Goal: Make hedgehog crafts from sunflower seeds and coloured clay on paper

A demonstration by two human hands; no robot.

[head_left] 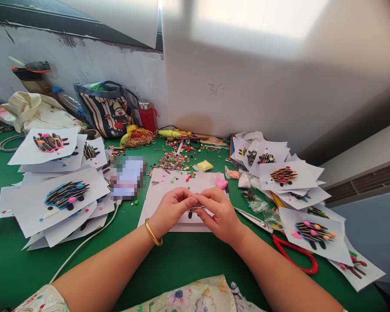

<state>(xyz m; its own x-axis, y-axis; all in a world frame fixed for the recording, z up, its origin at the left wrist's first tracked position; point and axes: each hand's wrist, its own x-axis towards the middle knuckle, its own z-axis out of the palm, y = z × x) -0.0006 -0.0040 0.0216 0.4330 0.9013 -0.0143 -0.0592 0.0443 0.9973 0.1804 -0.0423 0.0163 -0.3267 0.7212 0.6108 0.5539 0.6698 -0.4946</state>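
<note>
My left hand (pixel 173 209), with a gold bangle (pixel 153 232) at its wrist, meets my right hand (pixel 221 213) over white paper (pixel 154 197). Thumbs and fingertips are closed together, and whatever is pinched between them is too small or hidden. Directly beneath the fingers lies a partly covered sunflower-seed hedgehog (pixel 196 209) with dark feet. A pink lump of clay (pixel 221 183) sits beyond my right hand. Several coloured clay bits and a few seeds are scattered on the paper's far part.
Red-handled scissors (pixel 295 255) lie right of my right hand. Finished hedgehog cards are piled left (pixel 65 197) and right (pixel 315 229). Loose seeds (pixel 172 161), a blurred phone (pixel 128 178) with a cable, a striped bag (pixel 105 110) and a red flask (pixel 147 117) stand farther back.
</note>
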